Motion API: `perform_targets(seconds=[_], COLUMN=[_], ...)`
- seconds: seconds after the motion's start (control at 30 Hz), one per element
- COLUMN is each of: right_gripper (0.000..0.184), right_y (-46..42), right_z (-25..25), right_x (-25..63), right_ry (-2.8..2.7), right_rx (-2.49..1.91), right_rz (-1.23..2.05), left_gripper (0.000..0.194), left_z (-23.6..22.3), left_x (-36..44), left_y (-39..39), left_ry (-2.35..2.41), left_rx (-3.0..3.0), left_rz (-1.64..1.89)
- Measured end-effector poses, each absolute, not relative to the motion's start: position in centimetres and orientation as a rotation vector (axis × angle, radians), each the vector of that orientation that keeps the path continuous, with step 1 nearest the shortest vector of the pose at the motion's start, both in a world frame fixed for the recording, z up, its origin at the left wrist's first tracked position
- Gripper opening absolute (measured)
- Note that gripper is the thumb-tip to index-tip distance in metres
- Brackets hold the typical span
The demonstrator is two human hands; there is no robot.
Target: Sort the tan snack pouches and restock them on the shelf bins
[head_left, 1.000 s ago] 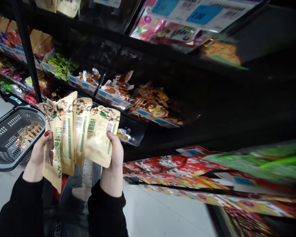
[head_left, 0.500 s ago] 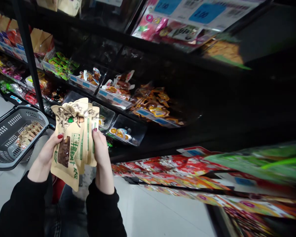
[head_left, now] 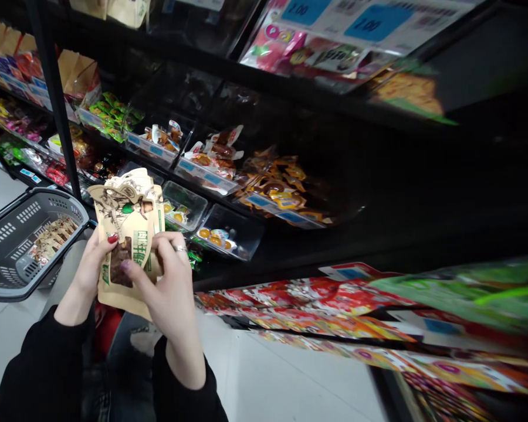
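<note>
A stack of kraft-paper snack packets [head_left: 134, 234] with green print and a small dark window is held upright over my lap. My left hand [head_left: 90, 266] grips the stack along its left side, thumb on the front. My right hand [head_left: 169, 281] is closed on the packets' right edge, its thumb pressed on the front packet near the window and its fingers bent behind that packet. Beside my left knee stands a grey shopping basket [head_left: 84, 220], in which several similar tan packets [head_left: 55, 237] lie in a row.
Black shelving runs across the front, with clear bins of wrapped snacks [head_left: 286, 187] and small egg-like snacks [head_left: 217, 234]. A dark shelf post [head_left: 55, 99] rises behind the basket. On the right hang red packets [head_left: 308, 293] above the pale tiled floor [head_left: 286, 375].
My right hand has shifted left from the stack's edge onto the front packet. The fanned packets are now gathered closer together. My left hand still holds them.
</note>
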State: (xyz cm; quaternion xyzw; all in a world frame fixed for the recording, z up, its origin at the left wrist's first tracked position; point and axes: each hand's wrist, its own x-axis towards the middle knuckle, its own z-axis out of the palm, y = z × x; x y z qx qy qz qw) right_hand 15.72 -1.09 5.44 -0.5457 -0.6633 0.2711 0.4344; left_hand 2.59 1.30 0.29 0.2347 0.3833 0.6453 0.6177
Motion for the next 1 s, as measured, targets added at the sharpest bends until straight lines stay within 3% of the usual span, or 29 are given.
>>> perform_targets(seconds=[0.27,0.43,0.63,1.0], right_gripper=[0.024,0.021,0.024,0.018], right_y=[-0.2,0.7,2.0,2.9], right_z=[4.6,4.2,2.3,1.8], right_x=[16.6,18.0,20.1,20.8], right_ry=[-1.404,-1.035,-0.653,-0.237], right_rx=[-1.356,-1.129,-0.644,-0.306], right_rz=[0.717,1.013,1.653,1.877], left_gripper=[0.056,0.059,0.062,0.055], left_z=[-0.4,0.1,-0.1,-0.3], left_x=[2.8,2.5,1.8,1.6], left_y=[1.3,1.5,1.4,1.4], left_ry=[0.828,0.847,0.862,0.795], left_rx=[0.541,0.605,0.612,0.638], left_rz=[1.473,1.512,1.522,1.57])
